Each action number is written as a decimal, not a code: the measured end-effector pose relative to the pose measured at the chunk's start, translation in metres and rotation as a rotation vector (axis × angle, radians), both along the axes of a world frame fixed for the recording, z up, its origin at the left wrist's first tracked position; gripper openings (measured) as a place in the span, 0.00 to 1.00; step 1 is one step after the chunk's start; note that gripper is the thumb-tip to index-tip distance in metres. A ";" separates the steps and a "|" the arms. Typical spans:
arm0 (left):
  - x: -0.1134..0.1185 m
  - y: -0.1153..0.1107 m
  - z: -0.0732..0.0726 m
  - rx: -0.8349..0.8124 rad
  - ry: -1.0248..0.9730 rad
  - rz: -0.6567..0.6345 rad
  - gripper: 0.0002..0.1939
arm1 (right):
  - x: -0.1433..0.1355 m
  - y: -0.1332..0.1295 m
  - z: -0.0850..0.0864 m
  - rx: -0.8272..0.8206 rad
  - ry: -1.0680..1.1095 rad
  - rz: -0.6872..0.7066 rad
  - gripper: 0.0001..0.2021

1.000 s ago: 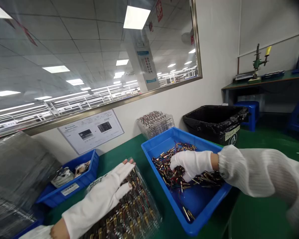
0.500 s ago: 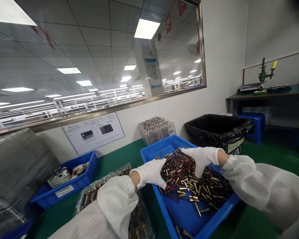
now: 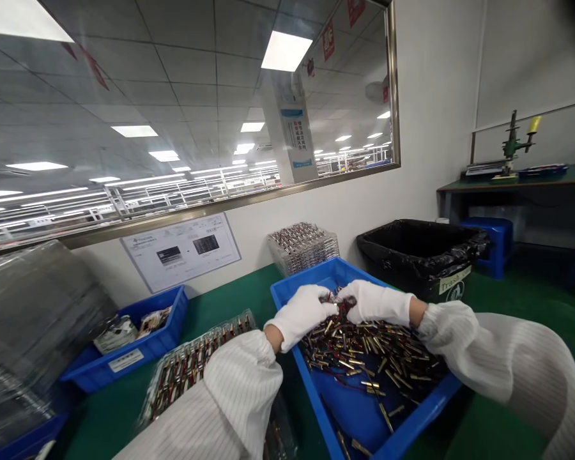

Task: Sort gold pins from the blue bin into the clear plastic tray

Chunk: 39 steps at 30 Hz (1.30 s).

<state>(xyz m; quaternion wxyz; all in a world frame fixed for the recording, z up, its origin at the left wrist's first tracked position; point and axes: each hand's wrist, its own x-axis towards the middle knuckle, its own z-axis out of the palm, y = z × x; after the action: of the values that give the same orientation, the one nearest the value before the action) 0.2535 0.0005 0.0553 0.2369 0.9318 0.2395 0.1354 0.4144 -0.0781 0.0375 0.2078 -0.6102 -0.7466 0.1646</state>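
Observation:
My left hand (image 3: pixel 303 314), in a white glove, reaches over the blue bin (image 3: pixel 352 412) with its fingers closed on a clump of wired brass pieces (image 3: pixel 341 305). Opposite it, my white-gloved right hand (image 3: pixel 377 301) grips the same tangled clump from the other side. Dark and red wires show between the two sets of fingertips. Below, a heap of small brass cylinders (image 3: pixel 383 354) with thin wires covers much of the bin floor. To the left lies a clear plastic tray (image 3: pixel 191 364) with similar pieces set in rows, partly hidden by my left sleeve.
Stacked clear trays (image 3: pixel 303 248) stand against the wall behind the bin. A black-lined trash can (image 3: pixel 419 252) is at the back right. On the left sit a smaller blue bin (image 3: pixel 129 348) with packets and a plastic-wrapped stack (image 3: pixel 33 319). A printed sheet (image 3: pixel 182 252) hangs on the wall.
Both hands have come together above the heap from separate spots on it. Fingers that were spread among the pieces are now closed on a wired clump, lifted slightly.

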 end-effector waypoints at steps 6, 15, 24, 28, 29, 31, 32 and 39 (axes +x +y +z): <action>0.006 -0.010 0.005 -0.396 -0.088 0.009 0.16 | 0.009 -0.003 0.008 -0.018 0.072 0.005 0.17; -0.016 -0.002 -0.008 -0.529 -0.098 -0.076 0.23 | 0.013 -0.017 0.006 -0.130 -0.016 -0.043 0.49; -0.001 -0.006 -0.006 -0.180 -0.241 0.041 0.09 | -0.024 -0.009 0.006 0.094 0.033 -0.043 0.17; 0.002 -0.003 -0.002 -0.410 -0.281 0.079 0.08 | -0.015 -0.007 0.008 0.085 0.116 -0.061 0.18; 0.003 -0.003 -0.004 -0.454 -0.268 0.091 0.08 | -0.014 -0.007 0.007 0.065 0.106 -0.075 0.18; 0.004 -0.004 -0.010 -0.512 -0.256 0.106 0.09 | -0.010 -0.008 0.007 0.020 0.092 -0.099 0.20; 0.003 -0.004 -0.013 -0.541 -0.258 0.111 0.08 | -0.007 -0.009 0.007 -0.005 0.086 -0.115 0.24; -0.017 -0.009 -0.013 -0.611 -0.218 0.092 0.22 | -0.010 -0.010 -0.002 -0.107 -0.105 -0.167 0.43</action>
<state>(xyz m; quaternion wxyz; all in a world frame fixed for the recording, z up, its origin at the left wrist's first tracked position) 0.2363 -0.0088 0.0427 0.5233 0.7859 0.2841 0.1667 0.4041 -0.0884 0.0354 0.1484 -0.6884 -0.6930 0.1542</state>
